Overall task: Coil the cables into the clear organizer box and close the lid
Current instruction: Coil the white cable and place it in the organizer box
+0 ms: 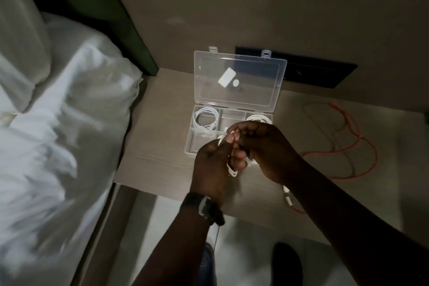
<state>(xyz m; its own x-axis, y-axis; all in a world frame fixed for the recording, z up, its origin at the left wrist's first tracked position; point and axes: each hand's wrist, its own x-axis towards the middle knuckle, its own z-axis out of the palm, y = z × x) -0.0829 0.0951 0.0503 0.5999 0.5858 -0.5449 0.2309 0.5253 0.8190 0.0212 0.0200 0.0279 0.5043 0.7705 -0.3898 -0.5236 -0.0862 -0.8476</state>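
Observation:
The clear organizer box [195, 146] sits open on the bedside table, its lid [239, 81] tilted up against the wall. A coiled white cable [205, 119] lies in its back left compartment and another white coil [258, 118] in the back right one. Just in front of the box, my left hand [212, 166] and my right hand [267, 148] both grip a small white cable coil [232, 170], fingertips pinched together at its top. An orange cable [348, 141] lies loose on the table to the right, its white plug [289, 198] near my right forearm.
The table [157, 162] is small, with its front edge just below my wrists. A bed with white pillows [58, 111] borders it on the left. A black wall panel [325, 72] sits behind the lid. My feet [286, 262] show on the floor below.

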